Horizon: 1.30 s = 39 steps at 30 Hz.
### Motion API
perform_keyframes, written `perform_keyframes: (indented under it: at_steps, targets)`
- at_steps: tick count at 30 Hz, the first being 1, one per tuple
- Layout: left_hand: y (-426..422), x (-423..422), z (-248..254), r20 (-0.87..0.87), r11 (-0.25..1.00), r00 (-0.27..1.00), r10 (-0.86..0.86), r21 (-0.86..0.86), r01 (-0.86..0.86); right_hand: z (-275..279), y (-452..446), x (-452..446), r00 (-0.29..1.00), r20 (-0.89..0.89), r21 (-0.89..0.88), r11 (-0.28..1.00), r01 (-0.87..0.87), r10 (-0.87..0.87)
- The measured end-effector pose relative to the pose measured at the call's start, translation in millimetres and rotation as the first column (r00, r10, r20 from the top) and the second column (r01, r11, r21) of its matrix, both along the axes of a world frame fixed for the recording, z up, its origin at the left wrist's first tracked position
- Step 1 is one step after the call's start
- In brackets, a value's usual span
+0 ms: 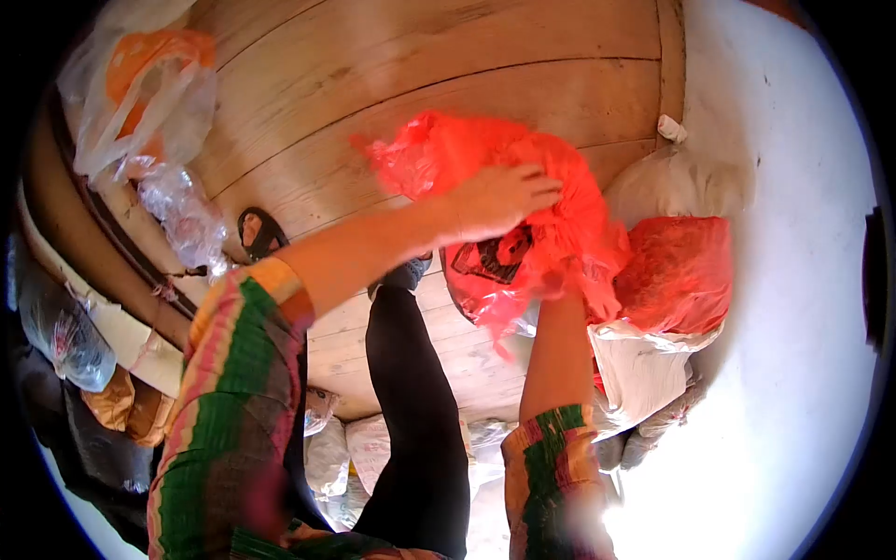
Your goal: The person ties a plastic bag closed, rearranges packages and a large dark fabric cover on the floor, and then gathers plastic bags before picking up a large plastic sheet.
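Note:
A thin red plastic bag (569,210) with a dark printed mark is bunched up in front of me, above the wooden floor. My left hand (504,201) reaches across from the left and lies over the bag's upper side, its fingers slightly bent and apart. From below comes my right hand (560,283), mostly covered by the red plastic, which gathers around its fingers. It appears to grip the bag from underneath. What the bag holds, if anything, cannot be made out.
Another full red bag (677,275) leans by the white wall (793,187), beside a pale sack (644,373). Clear plastic bags (182,210) lie at the left, one with orange contents. My feet, one in a dark sandal (261,231), stand on the plank floor (448,47). Several bundles sit behind my legs.

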<state>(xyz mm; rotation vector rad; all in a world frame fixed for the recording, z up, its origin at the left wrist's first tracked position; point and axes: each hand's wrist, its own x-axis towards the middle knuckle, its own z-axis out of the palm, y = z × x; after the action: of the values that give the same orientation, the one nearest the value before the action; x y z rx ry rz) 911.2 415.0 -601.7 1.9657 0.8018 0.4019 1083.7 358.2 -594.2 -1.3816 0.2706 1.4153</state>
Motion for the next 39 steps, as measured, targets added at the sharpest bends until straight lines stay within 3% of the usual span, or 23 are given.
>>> perform_keyframes:
  at_steps: [2,4,7,8,9,10,11,13,16,18,20,22,24,26,28,29,31,32,33,34,37,38,39]
  targets:
    - [-26.2,-3.1,11.6,-0.031,0.998,0.998,0.062,-0.001,-0.062,45.5,-5.7,-22.6,0.945,-0.239,-0.034,0.974,0.222,-0.224]
    - [-43.0,-4.7,28.7,-0.025,0.997,0.996,0.082,0.01,-0.082,77.8,-20.2,-35.6,0.812,-0.416,-0.088,0.907,0.412,-0.409]
    - [-62.0,-15.4,65.6,-0.04,0.995,0.995,0.09,-0.036,-0.092,85.8,-75.0,-21.7,0.656,-0.621,-0.033,0.851,0.525,-0.429]
    - [-66.6,-22.2,80.6,-0.057,0.992,0.995,0.086,-0.085,-0.091,107.2,-62.9,-42.0,0.88,-0.328,-0.031,0.935,0.353,-0.343]
    - [-71.2,-26.8,92.9,-0.086,0.991,0.994,0.073,-0.102,-0.081,129.2,-50.0,-63.1,0.987,-0.022,-0.158,0.975,0.155,-0.16]
    - [-78.7,-29.8,104.9,-0.094,0.991,0.993,0.075,-0.099,-0.085,124.9,-61.4,-59.8,0.987,-0.03,-0.157,0.976,0.151,-0.158]
    - [-89.4,-32.4,116.5,-0.101,0.986,0.99,0.098,-0.124,-0.11,114.2,-84.1,-49.8,0.934,-0.356,0.167,0.985,0.035,0.027]
    - [-104.8,-38.1,142.4,-0.122,0.976,0.986,0.117,-0.169,-0.137,135.0,-108.5,-49.7,0.915,-0.219,0.311,0.913,-0.263,0.338]
    - [-136.8,-39.0,168.8,-0.057,0.93,0.974,0.218,-0.289,-0.225,162.0,-149.8,-54.2,0.935,-0.205,0.182,0.95,-0.253,0.288]
    - [-143.0,-48.4,191.2,-0.057,0.941,0.983,0.175,-0.285,-0.184,187.7,-169.7,-58.5,0.948,-0.195,0.057,0.968,-0.244,0.251]
    - [-154.0,-55.4,210.7,0.049,0.852,0.985,0.165,-0.51,-0.117,213.0,-189.6,-61.9,0.95,-0.204,-0.026,0.969,-0.245,0.235]
    - [-147.3,-78.4,240.3,0.084,0.884,0.99,0.111,-0.463,-0.06,232.7,-205.6,-63.3,0.946,-0.222,-0.079,0.962,-0.259,0.237]
    - [-129.5,-106.9,270.4,0.248,0.851,0.941,0.231,-0.519,-0.072,253.0,-218.5,-62.7,0.94,-0.242,-0.117,0.954,-0.276,0.242]
    - [-117.4,-144.1,280.2,0.011,0.838,0.92,0.391,-0.416,-0.352,271.3,-229.1,-63.2,0.934,-0.26,-0.136,0.949,-0.285,0.244]
    - [-91.7,-181.9,285.3,-0.158,0.801,0.863,0.48,-0.322,-0.504,287.4,-237.3,-63.9,0.926,-0.288,-0.147,0.945,-0.294,0.243]
    - [-95.1,-193.3,281.7,-0.162,0.803,0.862,0.48,-0.314,-0.506,295.3,-240.7,-65.9,0.923,-0.296,-0.152,0.942,-0.299,0.245]
    - [-114.2,-203.9,260.5,-0.171,0.698,0.891,0.421,-0.566,-0.438,305.2,-241.7,-69.0,0.918,-0.315,-0.159,0.94,-0.302,0.242]
    - [-127.9,-205.4,254.6,-0.167,0.703,0.891,0.422,-0.56,-0.438,307.7,-240.6,-70.9,0.914,-0.325,-0.16,0.938,-0.307,0.244]
    - [-145.8,-202.1,252.4,-0.089,0.409,0.871,0.484,-0.856,-0.315,308.4,-238.0,-72.6,0.909,-0.337,-0.161,0.937,-0.311,0.244]
    - [-157.5,-197.0,256.3,-0.041,0.062,0.829,0.558,-0.994,-0.091,307.3,-235.6,-75.3,0.906,-0.343,-0.157,0.936,-0.316,0.248]
    - [-178.2,-181.0,301.7,-0.085,-0.294,0.783,0.616,-0.947,0.128,295.6,-219.3,-98.6,0.911,-0.26,-0.245,0.89,-0.384,0.322]
    - [-184.8,-169.6,311.7,-0.169,-0.407,0.679,0.715,-0.89,0.207,307.5,-199.9,-124.8,0.835,-0.073,-0.427,0.739,-0.52,0.545]
    - [-191.2,-158.4,321.7,-0.265,-0.491,0.56,0.785,-0.817,0.302,319.3,-180.2,-151.0,0.668,0.009,-0.64,0.518,-0.568,0.744]
